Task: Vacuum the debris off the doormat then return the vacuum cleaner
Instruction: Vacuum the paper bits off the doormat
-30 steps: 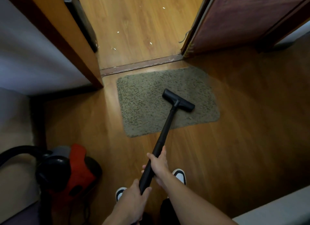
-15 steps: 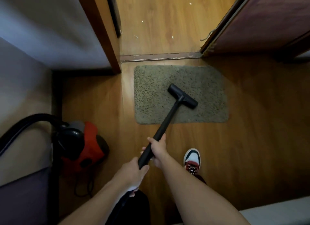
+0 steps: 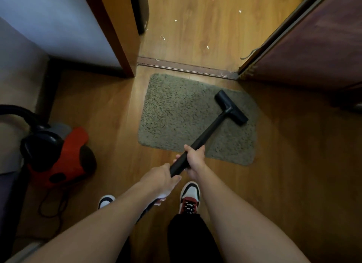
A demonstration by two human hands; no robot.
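- Left hand and right hand both grip the black tube, fingers curled round it.
- The red vacuum cleaner sits at nine o'clock, not yet returned.
- The shaggy grey-green doormat lies at twelve o'clock, with the nozzle resting on its one-o'clock part. No scraps show on it, so vacuuming seems nearly done.
- White scraps lie beyond the threshold.

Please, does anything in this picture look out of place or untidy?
Yes. Small white scraps lie scattered on the wooden floor beyond the threshold, not on the doormat, where the vacuum head rests. A dark loose strand also sticks out at the foot of the door.
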